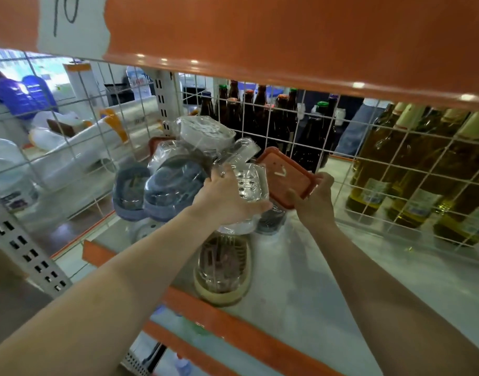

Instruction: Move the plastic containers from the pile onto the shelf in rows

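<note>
The shelf (328, 280) is a pale board edged in orange, fenced at the back and side by a white wire grid (287, 126) that keeps its stock apart from the brown bottles (262, 118) and the yellow oil bottles (395, 164) behind it. That fence seems to be why the person works from the open front, reaching in with both arms.

At the back left of the board sits a loose heap of wrapped plastic containers (175, 183), blue-grey tubs in clear film, leaning on one another and not yet in any row. One beige oval container (223, 270) lies alone near the front edge, perhaps the start of a line.

The left hand (227, 202) grips a clear perforated container (250, 183), fingers curled round its wrapped side, holding it above the board just in front of the heap. The right hand (317, 199) holds an orange-lidded container (284, 175) by its near corner, thumb on the lid and fingers underneath, so it tilts up toward the viewer. The two pieces touch or nearly touch, I cannot tell which. Held so, both look about to be set down side by side.
</note>
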